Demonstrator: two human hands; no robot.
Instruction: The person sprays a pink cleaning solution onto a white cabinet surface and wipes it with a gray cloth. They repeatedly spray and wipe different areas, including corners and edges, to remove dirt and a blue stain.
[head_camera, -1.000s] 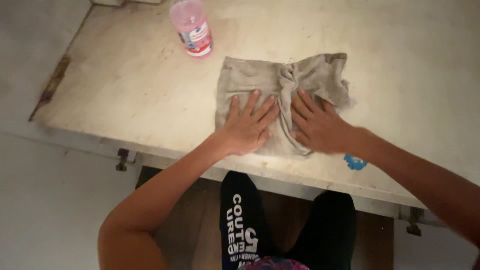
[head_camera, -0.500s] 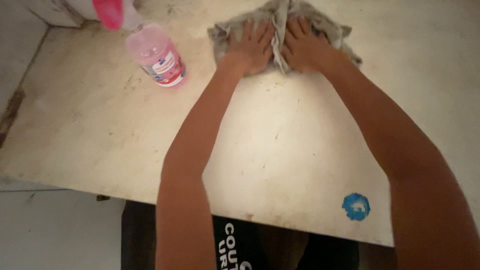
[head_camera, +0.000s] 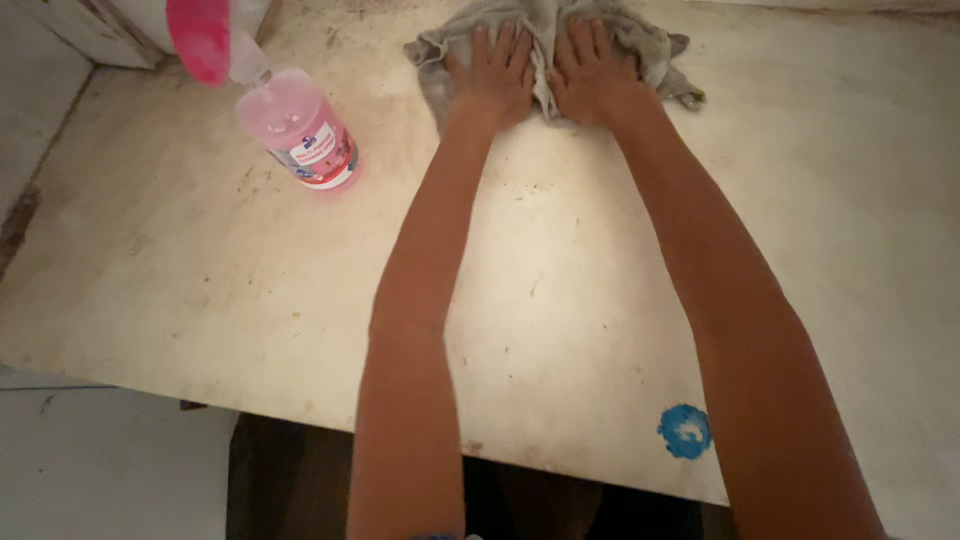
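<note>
Both hands (head_camera: 545, 75) flat on grey cloth (head_camera: 650, 45), far across table (head_camera: 200, 290)

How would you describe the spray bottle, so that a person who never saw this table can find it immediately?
Start from the pale, stained tabletop and go to its far left corner. There stands the spray bottle, left of the grey cloth that both hands press flat. It is the only clear container, filled with pink liquid, with a bright pink spray head.
</note>
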